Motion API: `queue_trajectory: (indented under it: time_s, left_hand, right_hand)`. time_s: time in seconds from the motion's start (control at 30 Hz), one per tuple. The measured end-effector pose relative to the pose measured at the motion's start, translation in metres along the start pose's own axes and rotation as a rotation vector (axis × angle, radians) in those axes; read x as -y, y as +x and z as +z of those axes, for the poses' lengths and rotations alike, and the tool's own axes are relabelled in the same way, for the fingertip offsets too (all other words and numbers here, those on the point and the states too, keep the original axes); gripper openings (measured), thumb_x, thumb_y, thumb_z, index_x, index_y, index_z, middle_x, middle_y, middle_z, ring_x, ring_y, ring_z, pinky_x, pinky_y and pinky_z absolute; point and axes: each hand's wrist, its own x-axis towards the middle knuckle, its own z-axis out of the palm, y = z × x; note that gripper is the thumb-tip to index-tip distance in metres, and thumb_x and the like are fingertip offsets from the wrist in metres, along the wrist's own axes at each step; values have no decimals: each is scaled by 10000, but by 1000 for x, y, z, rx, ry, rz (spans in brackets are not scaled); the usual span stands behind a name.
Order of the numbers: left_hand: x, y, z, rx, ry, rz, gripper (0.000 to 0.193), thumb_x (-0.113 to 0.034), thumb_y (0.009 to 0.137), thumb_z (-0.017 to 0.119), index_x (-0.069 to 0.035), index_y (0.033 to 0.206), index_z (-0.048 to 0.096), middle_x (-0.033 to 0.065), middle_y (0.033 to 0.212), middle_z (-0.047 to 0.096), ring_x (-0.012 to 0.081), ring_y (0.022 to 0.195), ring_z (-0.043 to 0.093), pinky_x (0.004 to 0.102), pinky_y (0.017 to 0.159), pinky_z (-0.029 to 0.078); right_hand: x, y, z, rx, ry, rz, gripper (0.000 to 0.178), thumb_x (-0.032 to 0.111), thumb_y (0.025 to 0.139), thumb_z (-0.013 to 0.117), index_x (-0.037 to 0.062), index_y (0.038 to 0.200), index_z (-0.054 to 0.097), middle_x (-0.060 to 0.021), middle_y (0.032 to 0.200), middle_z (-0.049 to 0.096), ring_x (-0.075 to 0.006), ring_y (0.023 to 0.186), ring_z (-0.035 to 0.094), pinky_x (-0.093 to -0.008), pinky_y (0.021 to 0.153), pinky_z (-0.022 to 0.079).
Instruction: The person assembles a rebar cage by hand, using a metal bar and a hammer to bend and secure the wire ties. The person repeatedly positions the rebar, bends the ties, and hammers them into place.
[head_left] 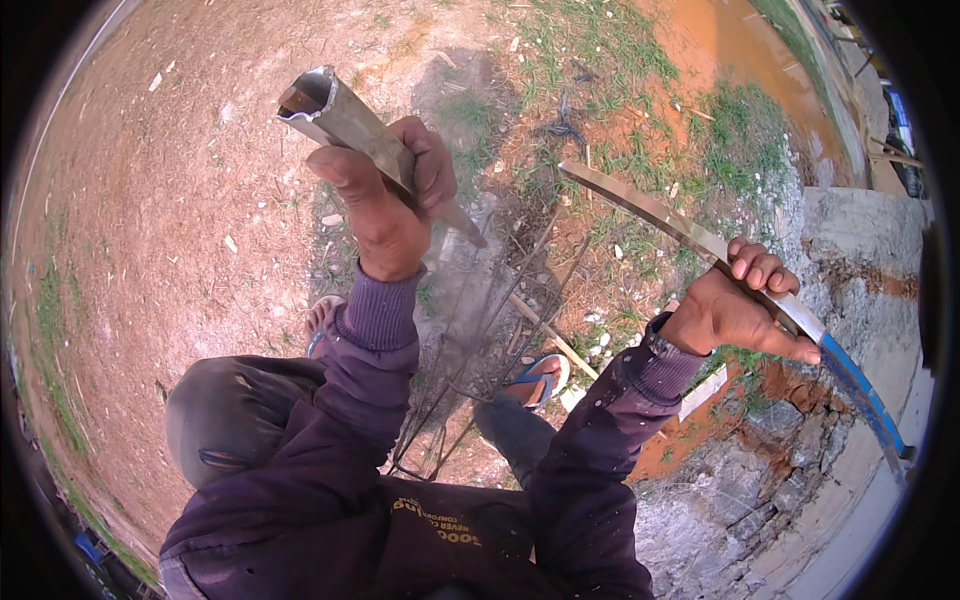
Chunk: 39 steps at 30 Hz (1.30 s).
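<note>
My left hand (pixel 385 210) is closed around a hollow metal tube (pixel 365 125), angular in section, with a jagged, open upper end. A rusty brown piece shows inside that opening, and the lower part below my fist narrows toward the ground. To the right, my right hand (pixel 740 305) wraps around a long flat bar (pixel 640 205). The bar is tan toward its far left end. Past my hand it turns into a blue length (pixel 860 390) that reaches toward the concrete, with a dark fitting at its end; what that end is, I cannot make out.
Thin metal rods (pixel 540 290) stand up from the ground between my arms. Broken concrete (pixel 870 230) and rubble (pixel 740 520) lie along the right. Muddy orange water (pixel 720 45) is at the far right. My sandalled foot (pixel 545 378) rests near a wooden strip (pixel 555 340).
</note>
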Motion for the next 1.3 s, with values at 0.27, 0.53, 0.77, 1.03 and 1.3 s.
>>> queue_trajectory:
  time_s: [0.27,0.53,0.77,1.03,1.3]
  left_hand:
    - [92,-13,13,71,3,-59,876,-970,621,364,-96,671,376,-16,569,320,98,491,302,257,448,251]
    - [116,-9,-2,150,38,16,881,-983,614,327,-107,682,380,2,568,352,113,496,346,265,454,277]
    - [121,-17,-4,223,18,27,906,-997,612,261,-101,657,391,22,536,377,140,474,344,295,467,297]
    - [124,-21,1,225,-65,85,910,-994,629,193,-105,641,387,23,524,381,146,442,356,289,438,304]
    - [125,-23,12,229,-63,106,918,-994,630,182,-98,627,383,27,513,369,146,428,355,290,410,297]
  right_hand:
    - [-45,-3,-25,-181,-157,39,808,903,749,321,111,654,452,-13,536,413,-129,463,427,-264,431,370]
    - [-122,26,-39,-272,-190,166,736,806,836,376,79,729,416,-19,610,423,-121,472,440,-272,417,392]
    - [-195,40,-61,-207,-241,370,590,645,888,520,66,780,509,-43,643,501,-144,515,505,-289,449,410]
    - [-250,65,-52,-152,-448,525,617,672,919,406,101,705,497,-9,547,478,-131,429,465,-279,397,380]
    - [-320,82,-37,24,-275,510,454,511,975,428,106,795,529,4,591,475,-125,450,450,-278,421,383]
